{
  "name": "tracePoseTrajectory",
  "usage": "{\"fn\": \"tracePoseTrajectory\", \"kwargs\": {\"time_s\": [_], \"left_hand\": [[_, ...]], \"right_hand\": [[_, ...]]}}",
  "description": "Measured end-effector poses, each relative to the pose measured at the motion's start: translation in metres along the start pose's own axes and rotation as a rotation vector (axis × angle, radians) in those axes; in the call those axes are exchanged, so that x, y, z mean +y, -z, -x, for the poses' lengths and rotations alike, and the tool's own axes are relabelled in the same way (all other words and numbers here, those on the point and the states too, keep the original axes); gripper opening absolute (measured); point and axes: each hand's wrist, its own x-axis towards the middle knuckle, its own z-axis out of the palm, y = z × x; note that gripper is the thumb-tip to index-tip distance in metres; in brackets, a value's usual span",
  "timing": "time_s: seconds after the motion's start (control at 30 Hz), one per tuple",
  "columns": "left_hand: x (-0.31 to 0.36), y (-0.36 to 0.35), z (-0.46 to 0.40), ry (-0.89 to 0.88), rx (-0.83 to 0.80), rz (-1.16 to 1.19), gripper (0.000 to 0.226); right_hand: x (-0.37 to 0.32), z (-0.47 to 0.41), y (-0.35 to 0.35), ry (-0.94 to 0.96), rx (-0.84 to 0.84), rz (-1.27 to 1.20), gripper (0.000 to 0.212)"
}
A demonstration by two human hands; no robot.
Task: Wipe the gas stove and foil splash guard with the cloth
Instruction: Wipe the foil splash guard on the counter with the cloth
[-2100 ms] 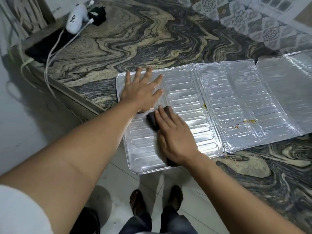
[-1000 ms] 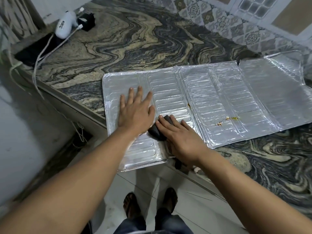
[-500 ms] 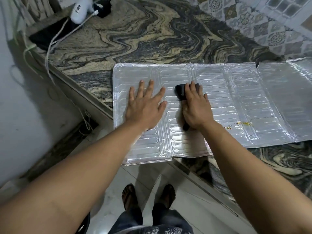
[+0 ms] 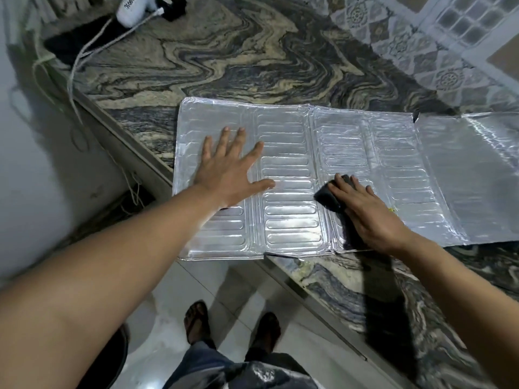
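The silver foil splash guard (image 4: 289,153) lies unfolded and flat on the marbled counter, its near left corner hanging over the counter edge. My left hand (image 4: 227,169) rests flat on its left panel with fingers spread. My right hand (image 4: 362,211) presses a dark cloth (image 4: 327,199) onto the middle panel near the front edge; the cloth shows at my fingertips and the rest is hidden under my palm. A small yellow stain (image 4: 391,209) shows just right of that hand. No gas stove is in view.
The marbled counter (image 4: 224,66) stretches back to a patterned tiled wall (image 4: 393,43). A white appliance (image 4: 130,9) with white cables (image 4: 84,54) and a black plug block lie at the far left corner. Below are the tiled floor and my sandalled feet (image 4: 196,321).
My right hand has slid the cloth from the left panel up the fold line, then right and back toward the front of the middle panel. My left hand stays flat on the left panel.
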Motion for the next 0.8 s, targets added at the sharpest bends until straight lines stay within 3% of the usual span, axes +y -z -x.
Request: {"fn": "tracePoseTrajectory", "kwargs": {"time_s": [0.2,0.33,0.5,0.63,0.8], "left_hand": [[0.015,0.021,-0.001,0.056,-0.081,-0.145,0.099],[0.048,0.041,-0.008,0.256,-0.177,-0.14,0.091],[0.139,0.021,-0.003,0.123,-0.009,0.144,0.073],[0.188,-0.015,0.002,0.083,-0.011,0.111,0.063],[0.185,-0.031,0.003,0.087,0.086,0.044,0.06]], "right_hand": [[0.05,0.022,0.02,0.028,-0.09,-0.003,0.062],[0.052,0.036,0.018,0.082,-0.068,-0.181,0.055],[0.044,0.031,0.02,0.112,0.263,-0.152,0.044],[0.048,0.02,0.007,0.2,0.108,0.025,0.052],[0.064,0.025,-0.001,0.312,0.074,0.17,0.056]]}}
